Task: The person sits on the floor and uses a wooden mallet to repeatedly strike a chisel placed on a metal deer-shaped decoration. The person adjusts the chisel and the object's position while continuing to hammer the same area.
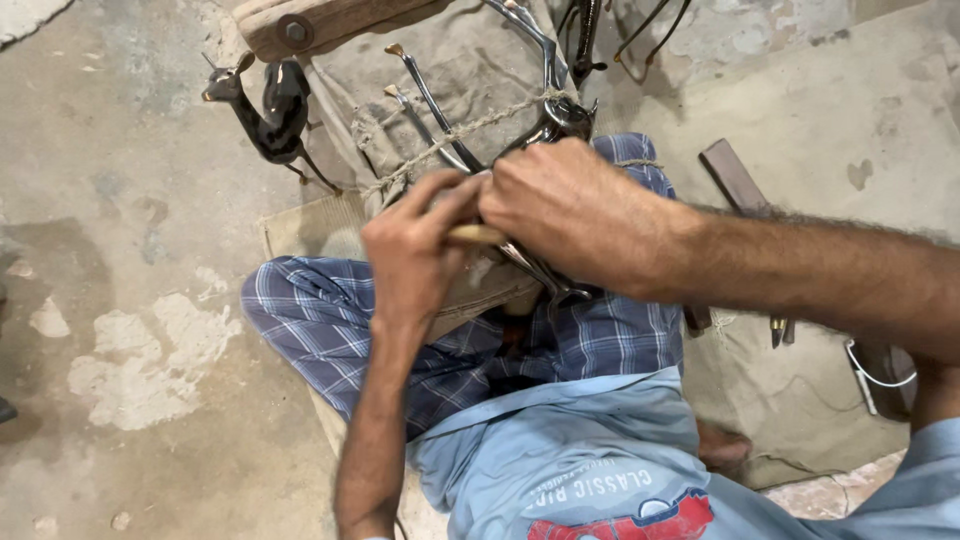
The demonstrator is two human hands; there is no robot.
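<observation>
- The left hand [415, 250] is closed around a pale wooden handle [478, 235], thumb and fingers pinching its end.
- The right hand [570, 215] presses down over a dark, shiny metal figure [550, 120], fingers curled on it.
- The figure lies on a cloth-wrapped block [470, 60], bound by rope [450, 135], above the person's checked lap.
- A small dark deer figurine [270, 115] stands on the concrete floor [120, 250] beside the block's left edge.
- A dark flat bar [735, 175] lies right of the block.

Glossy dark deer figurine [268, 112], shiny metal rods [430, 110], rough burlap sack [470, 60], matt concrete floor [130, 250].
</observation>
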